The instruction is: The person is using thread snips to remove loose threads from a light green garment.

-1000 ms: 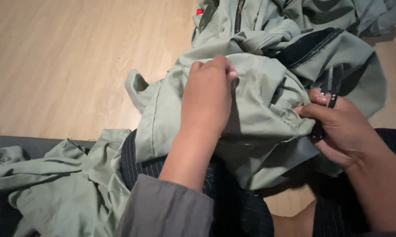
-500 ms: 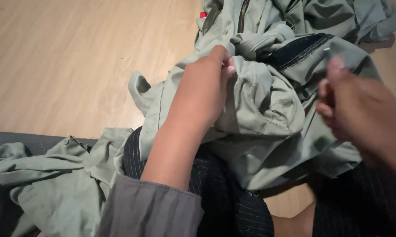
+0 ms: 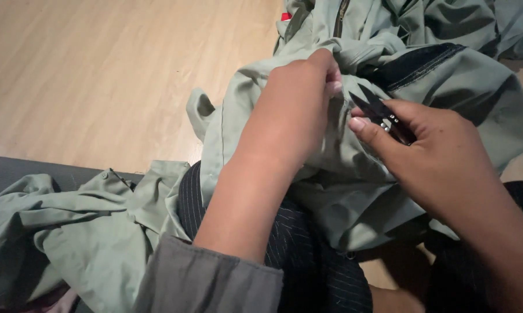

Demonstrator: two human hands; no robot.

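Across your lap lies a pale green garment (image 3: 354,174), bunched in folds over dark pinstriped trousers (image 3: 308,255). Your left hand (image 3: 296,110) presses down on the cloth, its fingertips pinching a fold near a dark band of trim (image 3: 418,64). Your right hand (image 3: 441,156) is closed around small black thread snips (image 3: 380,110), whose pointed blades stand slightly apart just beside your left fingertips, aimed at the pinched fold. A grey sleeve (image 3: 209,281) covers your left forearm. More pale green cloth (image 3: 70,232) spills at lower left, over a dark edge. Beyond it all is a light wooden floor (image 3: 99,75).
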